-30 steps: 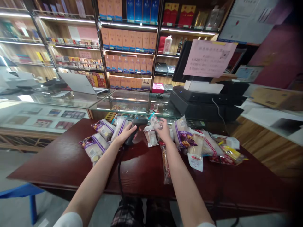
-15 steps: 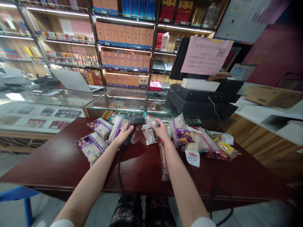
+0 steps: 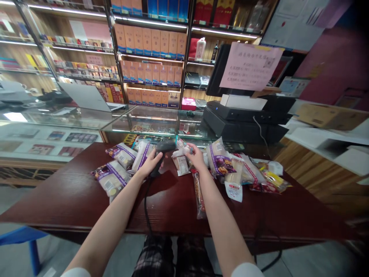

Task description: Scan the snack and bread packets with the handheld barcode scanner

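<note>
My left hand (image 3: 150,163) is wrapped round the handle of a black barcode scanner (image 3: 165,148), whose cable (image 3: 145,209) runs down over the near edge of the dark red table (image 3: 72,200). My right hand (image 3: 196,157) pinches a small clear snack packet (image 3: 183,146) just right of the scanner's head. Another clear packet (image 3: 181,163) lies between my hands. Purple-striped bread packets (image 3: 115,175) lie to the left of the scanner.
More snack packets (image 3: 245,173) are heaped at the right, and a long one (image 3: 199,194) lies under my right forearm. Behind the table stand a glass counter (image 3: 152,125), a till with a monitor and pink notice (image 3: 249,71), a laptop (image 3: 86,98) and stocked shelves.
My right hand has drawn the small packet down and in toward the scanner's head. The left hand keeps its grip on the scanner. The view has shifted slightly.
</note>
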### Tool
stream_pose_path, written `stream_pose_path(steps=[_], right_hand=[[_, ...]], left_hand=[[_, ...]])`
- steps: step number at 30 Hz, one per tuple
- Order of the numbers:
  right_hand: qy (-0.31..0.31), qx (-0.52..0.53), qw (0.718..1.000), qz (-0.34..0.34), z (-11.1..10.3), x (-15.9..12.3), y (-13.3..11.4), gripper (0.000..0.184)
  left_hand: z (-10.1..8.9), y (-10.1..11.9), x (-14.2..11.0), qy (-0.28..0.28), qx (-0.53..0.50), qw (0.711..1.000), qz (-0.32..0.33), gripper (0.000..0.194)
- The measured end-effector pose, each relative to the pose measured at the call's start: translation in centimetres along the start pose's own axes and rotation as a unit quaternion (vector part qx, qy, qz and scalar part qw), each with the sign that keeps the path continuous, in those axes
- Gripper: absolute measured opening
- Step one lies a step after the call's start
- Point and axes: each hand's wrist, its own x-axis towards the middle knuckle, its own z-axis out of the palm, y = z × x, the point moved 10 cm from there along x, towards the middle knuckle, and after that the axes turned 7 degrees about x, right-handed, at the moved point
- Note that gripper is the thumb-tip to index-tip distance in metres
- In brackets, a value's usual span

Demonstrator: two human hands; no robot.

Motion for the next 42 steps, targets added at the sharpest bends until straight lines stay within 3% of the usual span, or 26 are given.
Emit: stream_pose_path(steps=[4, 7, 10, 14, 19, 21, 26, 30, 34, 37, 42], right_hand=[[0.048, -0.034, 0.998, 0.005, -1.0, -0.2, -0.3, 0.065], [0.108, -0.117, 0.987, 0.006, -2.1, -0.6, -0.9, 0.054], [0.157, -0.187, 0.969, 0.035, -2.9, -1.1, -0.7, 0.039], [0.178, -0.235, 0.954, 0.056, -3.4, -1.5, -0.3, 0.031], [0.228, -0.268, 0.936, -0.023, -3.7, -2.1, -2.7, 0.032], [0.199, -0.273, 0.939, -0.068, -2.5, -2.0, -4.1, 0.035], [0.022, -0.22, 0.968, -0.117, 3.1, -1.9, -5.4, 0.028], [-0.076, -0.171, 0.979, -0.075, 6.5, -2.0, -3.1, 0.024], [-0.146, -0.159, 0.976, -0.004, 8.3, -2.1, -0.1, 0.024], [-0.174, -0.197, 0.965, -0.002, 9.0, -2.6, -0.3, 0.026], [-0.213, -0.295, 0.931, -0.04, 11.0, -4.2, -1.8, 0.035]], left_hand=[[-0.2, 0.5, -0.2, 0.002, 0.003, 1.0, -0.009, 0.054], [-1.4, 1.0, -0.2, 0.033, 0.007, 0.999, -0.009, 0.054], [-4.2, 1.3, 0.0, 0.104, 0.018, 0.994, -0.004, 0.05], [-9.6, 1.4, -0.5, 0.254, 0.073, 0.964, 0.007, 0.043], [-12.6, -1.2, -0.9, 0.312, 0.022, 0.947, -0.071, 0.043], [-12.8, -2.4, -1.0, 0.319, -0.009, 0.943, -0.095, 0.044], [-11.8, -3.7, -0.5, 0.319, -0.074, 0.941, -0.086, 0.044], [-9.9, -4.4, 0.2, 0.303, -0.13, 0.94, -0.086, 0.043], [-8.3, -5.0, 0.5, 0.279, -0.187, 0.936, -0.105, 0.043], [-8.8, -4.3, 0.4, 0.282, -0.186, 0.937, -0.089, 0.045], [-11.2, -2.4, 0.0, 0.295, -0.161, 0.941, -0.044, 0.05]])
